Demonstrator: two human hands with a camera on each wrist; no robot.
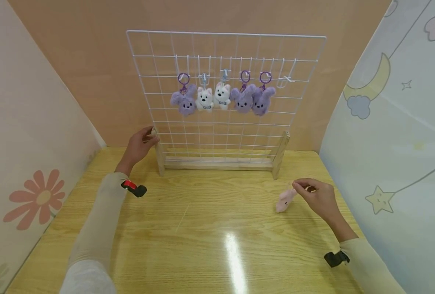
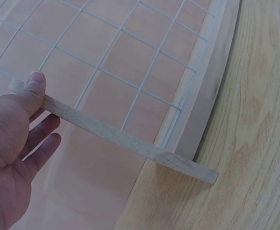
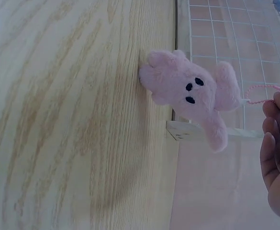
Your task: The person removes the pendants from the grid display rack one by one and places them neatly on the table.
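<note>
My right hand [image 1: 319,198] pinches the pink beaded loop [image 3: 264,87] of a pink plush keychain [image 1: 285,201]. In the right wrist view the plush [image 3: 187,86] has two long ears, black eyes and a black nose; whether its lower end touches the table I cannot tell. My left hand [image 1: 138,145] grips the top of the stand's left wooden post [image 2: 106,129], thumb on one side and fingers on the other. Between the posts rises a white wire grid [image 1: 221,128]. Purple plush keychains [image 1: 186,105] and white plush keychains [image 1: 205,99] hang from its hooks.
At the right end of the row is a white wire hook [image 1: 285,77]. The right wooden post [image 1: 280,157] stands behind the pink plush. Patterned walls flank the wooden table [image 1: 188,253] on the left [image 1: 37,134] and right [image 1: 397,155].
</note>
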